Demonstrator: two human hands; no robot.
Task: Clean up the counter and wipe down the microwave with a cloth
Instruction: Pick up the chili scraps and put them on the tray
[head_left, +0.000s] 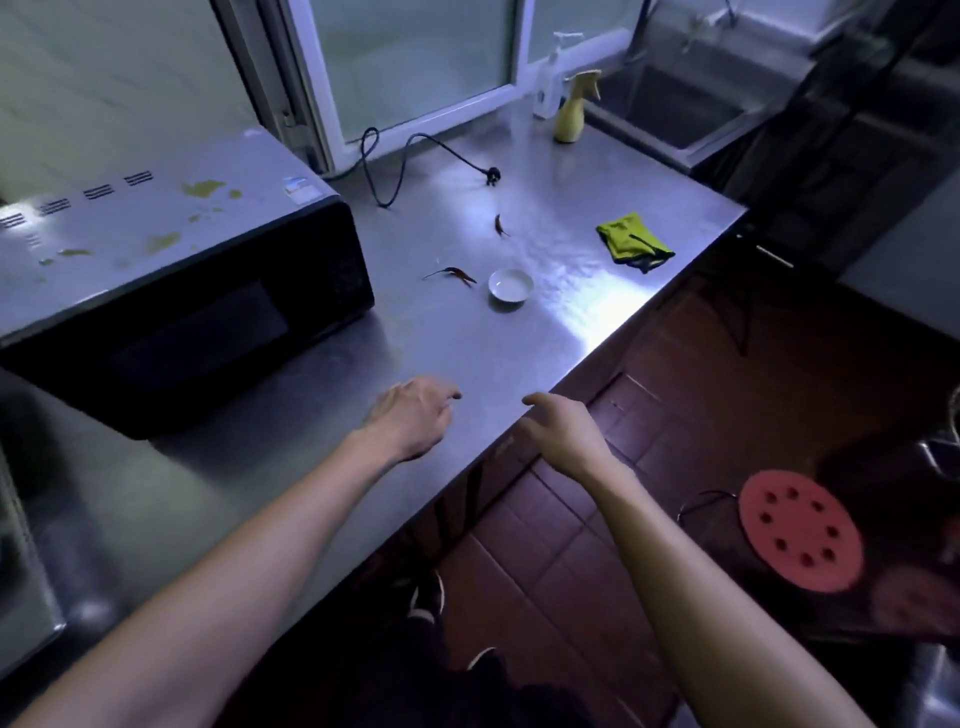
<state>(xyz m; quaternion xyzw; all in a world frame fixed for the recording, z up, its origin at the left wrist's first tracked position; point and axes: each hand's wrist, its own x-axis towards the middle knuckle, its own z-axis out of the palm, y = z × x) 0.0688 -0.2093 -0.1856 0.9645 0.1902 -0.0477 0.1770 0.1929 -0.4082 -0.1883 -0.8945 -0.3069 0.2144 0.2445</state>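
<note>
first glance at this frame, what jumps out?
The black microwave on the left of the steel counter, its top smeared with yellowish stains. Right of it lie two red chili peppers, a small white dish and a crumpled green cloth near the counter's edge. Both hands, left and right, hover empty at the near edge.

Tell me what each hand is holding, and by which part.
Nothing is held. The left hand and right hand hover empty, fingers relaxed, over the counter edge; the cloth lies untouched.
</note>
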